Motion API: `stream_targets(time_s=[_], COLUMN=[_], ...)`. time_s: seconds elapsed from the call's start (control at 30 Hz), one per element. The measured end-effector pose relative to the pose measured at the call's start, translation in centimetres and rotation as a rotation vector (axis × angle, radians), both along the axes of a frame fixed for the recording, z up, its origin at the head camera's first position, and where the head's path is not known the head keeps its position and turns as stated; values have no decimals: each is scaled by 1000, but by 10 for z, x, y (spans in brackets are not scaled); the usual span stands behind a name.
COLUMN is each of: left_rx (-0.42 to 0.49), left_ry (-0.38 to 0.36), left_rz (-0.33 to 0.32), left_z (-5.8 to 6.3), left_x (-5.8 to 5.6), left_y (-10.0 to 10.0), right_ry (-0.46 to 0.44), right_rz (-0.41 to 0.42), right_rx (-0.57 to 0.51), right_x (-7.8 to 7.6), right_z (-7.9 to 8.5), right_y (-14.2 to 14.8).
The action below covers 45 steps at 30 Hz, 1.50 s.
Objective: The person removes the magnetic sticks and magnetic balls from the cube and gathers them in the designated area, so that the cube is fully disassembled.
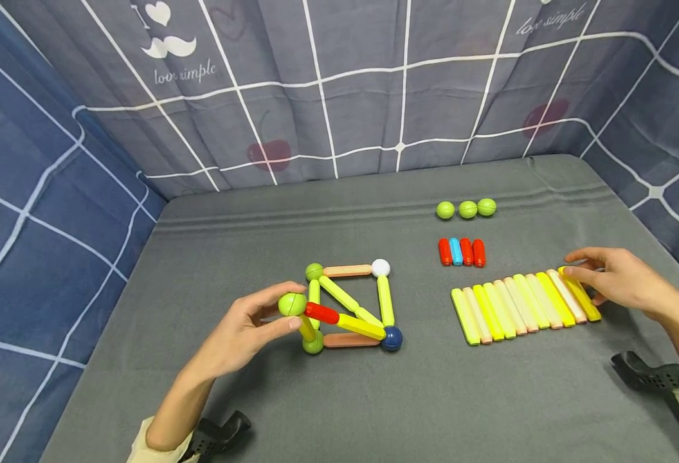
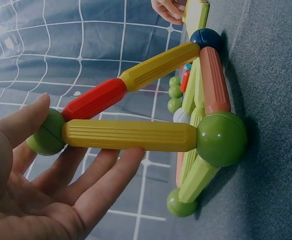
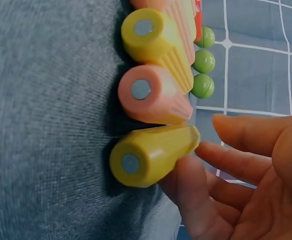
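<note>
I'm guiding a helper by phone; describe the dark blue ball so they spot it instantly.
On the grey table, find the rod-and-ball frame that the person's left hand holds. At its near right corner sits the dark blue ball. Its colour sets it apart from the frame's white ball and green balls.

You have eight balls (image 1: 445,210), six green, four short red rods (image 1: 445,252), one short blue rod (image 1: 456,251), and more than twelve long rods (image 1: 465,316).

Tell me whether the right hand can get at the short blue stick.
Probably yes, from above: nothing covers the blue stick, though red sticks flank it closely. The right hand would first have to leave the rightmost yellow stick.
</note>
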<state>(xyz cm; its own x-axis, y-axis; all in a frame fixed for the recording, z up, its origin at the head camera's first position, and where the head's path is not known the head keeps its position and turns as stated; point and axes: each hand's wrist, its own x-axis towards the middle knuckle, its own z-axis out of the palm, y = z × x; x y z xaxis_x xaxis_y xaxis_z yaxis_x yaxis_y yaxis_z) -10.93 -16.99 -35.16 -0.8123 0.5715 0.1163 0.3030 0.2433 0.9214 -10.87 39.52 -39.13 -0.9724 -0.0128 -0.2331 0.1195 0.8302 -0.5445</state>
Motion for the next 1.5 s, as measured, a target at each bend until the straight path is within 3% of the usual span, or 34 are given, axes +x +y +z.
stream_targets(time_s=[0.33,0.5,0.63,0.83,0.93,1.03,1.27,1.5], left_rx=[10,8,5,13,13,10,5,32], left_ry=[-15,-16,-20,-26,-20,-14,-1,-26], left_rz=[-2,6,14,21,25,32,45,25], left_z=[-1,-1,-1,-2,-2,-2,-2,-1], left_x=[-1,-1,0,1,1,1,2,3], left_y=[0,0,0,0,1,2,2,2], right_ry=[-3,111,228,325,283,269,289,342], right_rz=[21,-28,-16,146,242,342,588,681], right_rx=[41,64,-8,-200,-330,-390,-338,-298], right_x=[3,6,9,17,20,22,19,13], right_z=[2,7,16,32,36,36,32,22], right_y=[1,-8,-32,-94,-134,-171,-244,-282])
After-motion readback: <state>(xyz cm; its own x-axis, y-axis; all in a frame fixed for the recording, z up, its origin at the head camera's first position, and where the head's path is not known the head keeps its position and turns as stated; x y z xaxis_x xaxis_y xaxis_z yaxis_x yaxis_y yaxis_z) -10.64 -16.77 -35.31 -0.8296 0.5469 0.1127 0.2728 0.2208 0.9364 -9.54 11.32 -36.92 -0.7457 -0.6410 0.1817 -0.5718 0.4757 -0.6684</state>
